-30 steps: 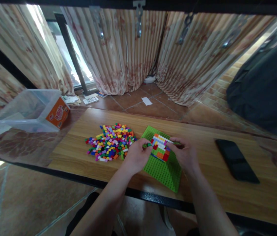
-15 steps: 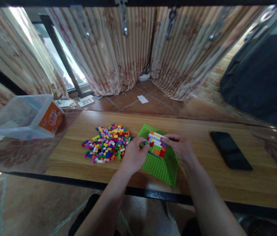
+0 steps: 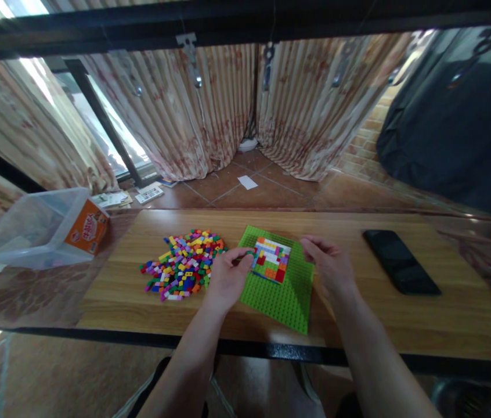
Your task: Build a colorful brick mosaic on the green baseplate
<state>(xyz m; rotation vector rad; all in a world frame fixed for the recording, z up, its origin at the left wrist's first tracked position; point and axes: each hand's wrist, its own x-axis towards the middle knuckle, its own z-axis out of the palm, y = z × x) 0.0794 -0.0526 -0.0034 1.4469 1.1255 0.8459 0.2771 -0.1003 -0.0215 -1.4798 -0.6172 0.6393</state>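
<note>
The right hand is now drawn off the mosaic, its grip unclear; a green brick is pinched by the left hand.

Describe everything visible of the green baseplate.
The green baseplate is a thin, rectangular sheet, apparently plastic, covered in small studs. It lies angled on the wooden table. Multicoloured toy bricks form a patch toward its far end, bare studs showing beside it. The left grip and right grip overlap its edges; contact is unclear.

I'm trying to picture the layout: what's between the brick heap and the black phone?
In the head view: the left hand, the green baseplate bearing a patch of bricks, and the right hand.
</note>
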